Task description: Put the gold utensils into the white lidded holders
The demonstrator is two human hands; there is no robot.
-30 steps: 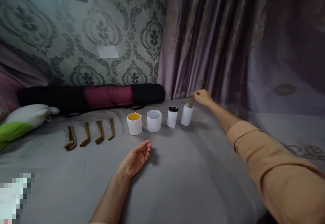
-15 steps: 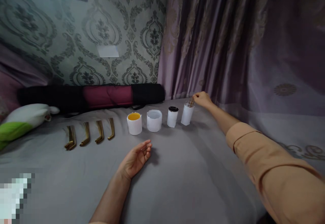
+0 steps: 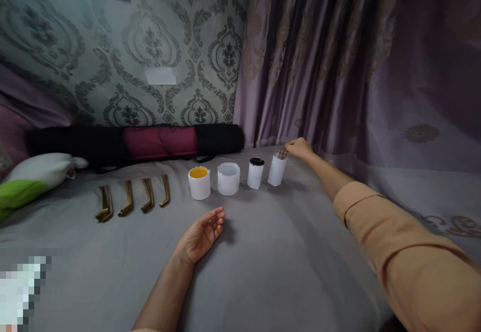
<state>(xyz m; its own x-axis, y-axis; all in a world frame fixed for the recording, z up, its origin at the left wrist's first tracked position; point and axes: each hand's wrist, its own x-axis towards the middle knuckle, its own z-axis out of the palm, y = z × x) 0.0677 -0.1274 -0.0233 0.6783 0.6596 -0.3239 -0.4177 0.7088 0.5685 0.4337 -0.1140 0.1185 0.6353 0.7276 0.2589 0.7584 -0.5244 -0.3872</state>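
Pinching at the far right of a row of containers, the right hand (image 3: 299, 148) has its fingers pressed together on a thin, brownish bundle of slender sticks (image 3: 283, 150) at the mouth of a tall, clear-necked jar wrapped in white paper (image 3: 277, 172). The left hand (image 3: 203, 236) lies palm inward on the smooth, faintly creased grey bed sheet (image 3: 285, 272), its fingers loosely curled and slightly spread, near the two wider tubs. To the jar's left stand a slim white-wrapped cylinder with a glossy black rim (image 3: 255, 175), a squat white tub with a pale inside (image 3: 228, 180), and a squat white tub with a bright yellow inside (image 3: 199, 186). Farther left, four groups of bent, gold-brown metallic-looking straws (image 3: 148, 195) lie in a row. Behind them stretches a long, padded black and maroon fabric roll (image 3: 160, 142). The sticks' lower ends are hard to make out in the jar, and the fingertips partly cover their tops. A green and white plush toy (image 3: 41, 174) is cut off at the left edge; coarse pixels blur the near left corner
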